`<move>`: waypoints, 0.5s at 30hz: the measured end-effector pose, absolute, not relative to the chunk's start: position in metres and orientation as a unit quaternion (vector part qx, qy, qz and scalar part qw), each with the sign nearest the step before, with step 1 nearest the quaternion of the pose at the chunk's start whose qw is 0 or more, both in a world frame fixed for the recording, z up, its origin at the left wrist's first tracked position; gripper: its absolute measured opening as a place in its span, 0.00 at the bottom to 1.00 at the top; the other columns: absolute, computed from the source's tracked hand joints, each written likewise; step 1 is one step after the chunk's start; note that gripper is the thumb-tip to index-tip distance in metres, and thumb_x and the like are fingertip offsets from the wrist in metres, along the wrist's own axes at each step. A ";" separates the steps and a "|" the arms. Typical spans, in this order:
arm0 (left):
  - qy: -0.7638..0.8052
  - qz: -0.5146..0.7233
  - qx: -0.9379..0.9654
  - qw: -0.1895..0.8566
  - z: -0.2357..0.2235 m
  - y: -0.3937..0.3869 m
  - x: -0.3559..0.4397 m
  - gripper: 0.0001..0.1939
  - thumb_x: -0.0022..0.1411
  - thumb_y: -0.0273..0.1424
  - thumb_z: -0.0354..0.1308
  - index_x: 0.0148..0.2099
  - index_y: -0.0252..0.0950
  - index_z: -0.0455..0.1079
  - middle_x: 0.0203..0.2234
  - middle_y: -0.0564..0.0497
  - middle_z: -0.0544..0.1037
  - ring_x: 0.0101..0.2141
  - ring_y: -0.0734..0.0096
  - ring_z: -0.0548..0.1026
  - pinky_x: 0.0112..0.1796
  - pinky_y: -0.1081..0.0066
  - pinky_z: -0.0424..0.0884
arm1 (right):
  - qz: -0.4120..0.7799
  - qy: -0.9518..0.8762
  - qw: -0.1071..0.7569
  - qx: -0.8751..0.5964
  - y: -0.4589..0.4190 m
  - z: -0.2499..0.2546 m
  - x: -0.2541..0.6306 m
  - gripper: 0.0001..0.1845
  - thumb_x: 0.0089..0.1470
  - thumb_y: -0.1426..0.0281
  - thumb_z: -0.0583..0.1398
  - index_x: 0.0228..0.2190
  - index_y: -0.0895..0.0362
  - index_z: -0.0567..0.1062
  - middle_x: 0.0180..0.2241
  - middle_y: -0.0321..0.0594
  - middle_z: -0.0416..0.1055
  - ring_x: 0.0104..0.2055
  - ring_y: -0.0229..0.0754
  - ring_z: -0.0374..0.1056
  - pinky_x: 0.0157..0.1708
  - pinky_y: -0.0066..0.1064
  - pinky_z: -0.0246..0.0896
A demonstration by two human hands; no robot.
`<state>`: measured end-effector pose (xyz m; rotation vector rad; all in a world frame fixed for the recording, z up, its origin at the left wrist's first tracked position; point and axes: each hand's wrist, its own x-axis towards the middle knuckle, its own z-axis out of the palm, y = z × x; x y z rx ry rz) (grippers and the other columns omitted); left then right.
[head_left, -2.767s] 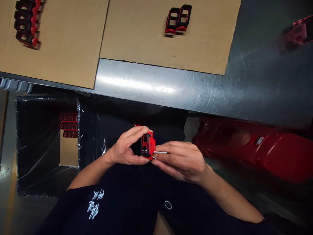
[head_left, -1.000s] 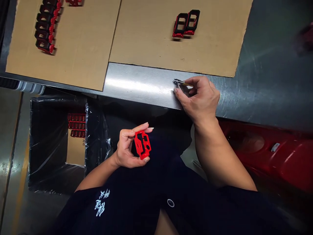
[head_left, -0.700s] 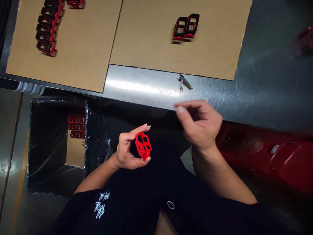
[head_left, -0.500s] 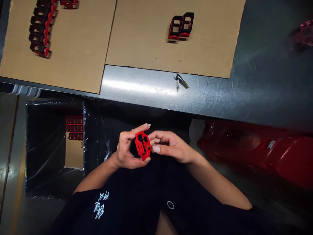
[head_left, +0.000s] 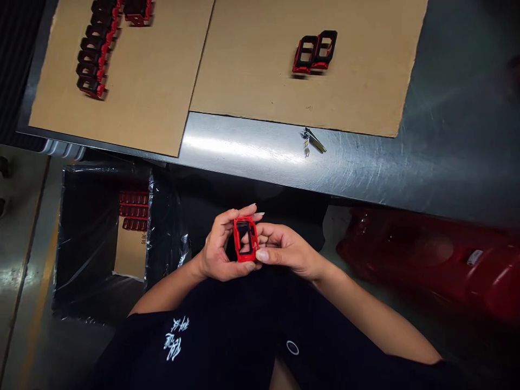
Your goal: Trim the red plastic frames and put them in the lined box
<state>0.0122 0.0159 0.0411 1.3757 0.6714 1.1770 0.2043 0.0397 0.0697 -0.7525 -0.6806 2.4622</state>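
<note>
Left hand [head_left: 223, 246] and right hand [head_left: 288, 252], two in all, on one red frame [head_left: 245, 259]. On bench [head_left: 365, 173]: two cardboard sheets [head_left: 252, 70], one pair of clippers [head_left: 313, 141]. Two black-and-red frames [head_left: 314, 52] on right sheet; roughly eight frames [head_left: 93, 65] on left sheet, count unsure. Below bench: one plastic-lined bin [head_left: 81, 244], three rows of red parts [head_left: 134, 211] inside; one large red plastic piece [head_left: 426, 254].

Red plastic frame [head_left: 245, 258] partly hidden behind fingers [head_left: 263, 255], black-and-red parts [head_left: 137, 12] cut off by top edge, red molded shape [head_left: 479, 271] cut off at right edge, small metal tool [head_left: 313, 141] too small to make out
</note>
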 end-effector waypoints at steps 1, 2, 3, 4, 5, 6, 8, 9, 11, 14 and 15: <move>0.290 0.501 0.585 0.568 0.041 0.015 0.012 0.47 0.59 0.37 0.72 0.72 0.47 0.49 0.69 0.32 0.62 0.63 0.46 0.72 0.60 0.42 0.72 | 0.894 -0.250 0.244 -0.281 0.039 0.070 0.204 0.19 0.50 0.63 0.74 0.40 0.60 0.78 0.32 0.37 0.77 0.29 0.33 0.71 0.31 0.25 0.72; 0.293 0.501 0.584 0.567 0.040 0.015 0.012 0.47 0.59 0.37 0.72 0.72 0.47 0.49 0.69 0.32 0.62 0.63 0.46 0.72 0.60 0.42 0.71 | 0.890 -0.251 0.251 -0.287 0.039 0.069 0.204 0.19 0.50 0.64 0.74 0.40 0.59 0.78 0.33 0.38 0.77 0.30 0.34 0.72 0.31 0.26 0.72; 0.293 0.502 0.584 0.567 0.040 0.015 0.012 0.47 0.59 0.36 0.72 0.72 0.47 0.49 0.69 0.32 0.62 0.63 0.46 0.72 0.60 0.42 0.71 | 0.886 -0.252 0.257 -0.293 0.038 0.069 0.204 0.18 0.50 0.64 0.74 0.39 0.59 0.78 0.33 0.38 0.77 0.30 0.34 0.72 0.31 0.25 0.72; 0.293 0.503 0.583 0.567 0.038 0.014 0.012 0.47 0.59 0.35 0.72 0.72 0.46 0.48 0.69 0.32 0.62 0.63 0.46 0.72 0.60 0.42 0.71 | 0.882 -0.253 0.264 -0.296 0.038 0.069 0.204 0.18 0.50 0.65 0.74 0.39 0.59 0.77 0.35 0.38 0.77 0.31 0.34 0.73 0.31 0.25 0.72; 0.292 0.505 0.582 0.566 0.037 0.014 0.012 0.47 0.59 0.34 0.72 0.72 0.46 0.48 0.68 0.31 0.63 0.63 0.46 0.72 0.60 0.42 0.71 | 0.880 -0.254 0.270 -0.297 0.037 0.069 0.204 0.17 0.50 0.66 0.74 0.38 0.59 0.77 0.36 0.39 0.77 0.32 0.33 0.73 0.32 0.25 0.72; 0.293 0.505 0.583 0.565 0.036 0.014 0.012 0.47 0.59 0.33 0.71 0.72 0.45 0.48 0.68 0.31 0.63 0.63 0.46 0.72 0.60 0.42 0.71 | 0.878 -0.254 0.275 -0.298 0.037 0.069 0.204 0.17 0.50 0.66 0.74 0.39 0.59 0.77 0.36 0.39 0.77 0.32 0.33 0.73 0.33 0.25 0.72; 0.296 0.502 0.591 0.557 0.033 0.014 0.011 0.48 0.59 0.33 0.71 0.73 0.44 0.47 0.67 0.31 0.64 0.62 0.47 0.73 0.60 0.43 0.71 | 0.874 -0.254 0.285 -0.301 0.037 0.069 0.204 0.17 0.50 0.67 0.74 0.39 0.58 0.77 0.37 0.38 0.77 0.33 0.33 0.74 0.35 0.26 0.73; 0.300 0.499 0.597 0.552 0.032 0.014 0.010 0.48 0.59 0.33 0.71 0.73 0.44 0.47 0.67 0.31 0.65 0.62 0.48 0.73 0.60 0.44 0.72 | 0.871 -0.253 0.292 -0.304 0.037 0.069 0.204 0.17 0.50 0.67 0.74 0.39 0.58 0.77 0.39 0.38 0.76 0.34 0.34 0.75 0.36 0.27 0.73; 0.309 0.491 0.607 0.543 0.031 0.014 0.010 0.48 0.59 0.35 0.71 0.73 0.44 0.47 0.66 0.30 0.65 0.62 0.49 0.74 0.60 0.46 0.72 | 0.865 -0.247 0.307 -0.311 0.037 0.069 0.203 0.18 0.49 0.67 0.75 0.37 0.58 0.76 0.42 0.39 0.75 0.35 0.35 0.76 0.38 0.30 0.74; 0.324 0.498 0.599 0.537 0.033 0.016 0.011 0.46 0.61 0.42 0.69 0.73 0.43 0.48 0.66 0.30 0.65 0.61 0.49 0.74 0.58 0.48 0.74 | 0.864 -0.239 0.311 -0.316 0.037 0.068 0.202 0.19 0.48 0.66 0.75 0.36 0.57 0.73 0.39 0.37 0.76 0.33 0.35 0.75 0.35 0.30 0.75; 0.338 0.514 0.586 0.528 0.034 0.017 0.011 0.44 0.61 0.43 0.68 0.72 0.44 0.51 0.66 0.31 0.65 0.60 0.50 0.76 0.56 0.50 0.76 | 0.863 -0.242 0.308 -0.320 0.037 0.068 0.202 0.19 0.48 0.66 0.75 0.36 0.57 0.73 0.36 0.36 0.76 0.32 0.35 0.75 0.34 0.30 0.74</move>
